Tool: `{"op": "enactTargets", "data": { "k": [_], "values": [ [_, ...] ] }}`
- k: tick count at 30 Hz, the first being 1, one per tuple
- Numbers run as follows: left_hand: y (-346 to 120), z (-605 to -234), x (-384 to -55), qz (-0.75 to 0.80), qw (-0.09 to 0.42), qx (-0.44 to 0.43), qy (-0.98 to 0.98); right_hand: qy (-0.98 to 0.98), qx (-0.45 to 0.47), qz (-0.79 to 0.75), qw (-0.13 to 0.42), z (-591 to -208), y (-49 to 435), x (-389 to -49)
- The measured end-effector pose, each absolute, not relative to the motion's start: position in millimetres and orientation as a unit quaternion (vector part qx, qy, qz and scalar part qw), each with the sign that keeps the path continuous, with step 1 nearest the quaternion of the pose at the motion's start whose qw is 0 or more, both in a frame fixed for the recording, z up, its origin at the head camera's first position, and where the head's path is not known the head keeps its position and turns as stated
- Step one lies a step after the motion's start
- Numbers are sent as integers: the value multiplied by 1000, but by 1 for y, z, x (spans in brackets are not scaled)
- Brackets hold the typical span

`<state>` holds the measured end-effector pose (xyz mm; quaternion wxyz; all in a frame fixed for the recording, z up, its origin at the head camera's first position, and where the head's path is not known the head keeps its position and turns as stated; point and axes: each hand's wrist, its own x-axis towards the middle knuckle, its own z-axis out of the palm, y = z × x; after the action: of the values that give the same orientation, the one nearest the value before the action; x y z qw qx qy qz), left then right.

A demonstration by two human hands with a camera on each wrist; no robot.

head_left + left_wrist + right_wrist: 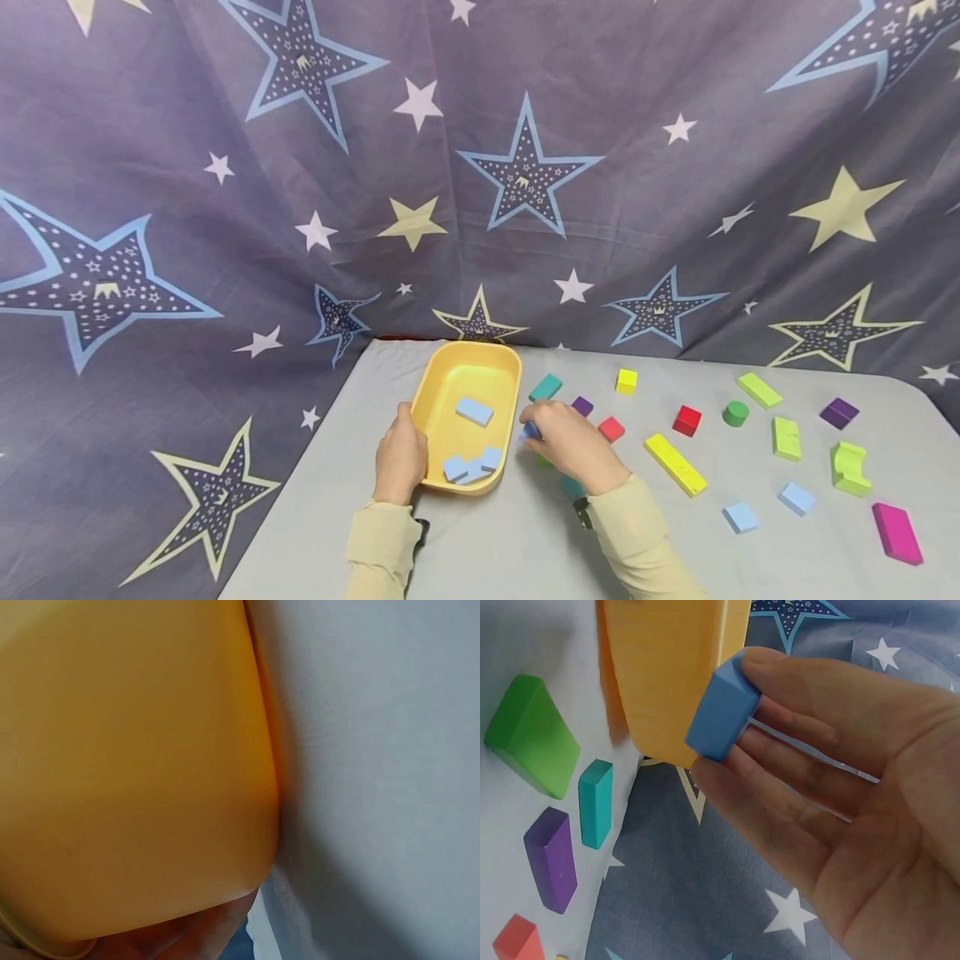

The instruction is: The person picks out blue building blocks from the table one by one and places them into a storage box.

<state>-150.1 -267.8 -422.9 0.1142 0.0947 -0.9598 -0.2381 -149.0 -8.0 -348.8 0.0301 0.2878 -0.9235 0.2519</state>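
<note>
A blue block (722, 712) is pinched between the thumb and a fingertip of my right hand (567, 437), just off the right wall of a yellow plastic tray (418, 392). In the right wrist view the block is held above the table, beside the tray's outer wall. My left hand (401, 456) grips the tray's left rim near its front corner; the left wrist view shows mostly the tray's wall, with a bit of the fingers at the bottom. Inside the tray lie a light blue block (474, 411) and, at the near end, several more light blue pieces (471, 472).
Near the right hand are a teal block (545, 387), a purple block (582, 406), a red block (611, 429) and a green block (536, 737). Farther right lie a long yellow block (676, 465), two light blue blocks (741, 517) and a magenta block (897, 533). A star-patterned cloth (525, 275) hangs behind the table.
</note>
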Motion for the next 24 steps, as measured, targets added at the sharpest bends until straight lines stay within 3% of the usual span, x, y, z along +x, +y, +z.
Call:
{"op": "enactTargets", "data": {
  "k": [24],
  "values": [
    [-267, -423, -150, -246, 117, 96, -957, -914, 322, 243, 52, -346, -29, -147]
  ]
}}
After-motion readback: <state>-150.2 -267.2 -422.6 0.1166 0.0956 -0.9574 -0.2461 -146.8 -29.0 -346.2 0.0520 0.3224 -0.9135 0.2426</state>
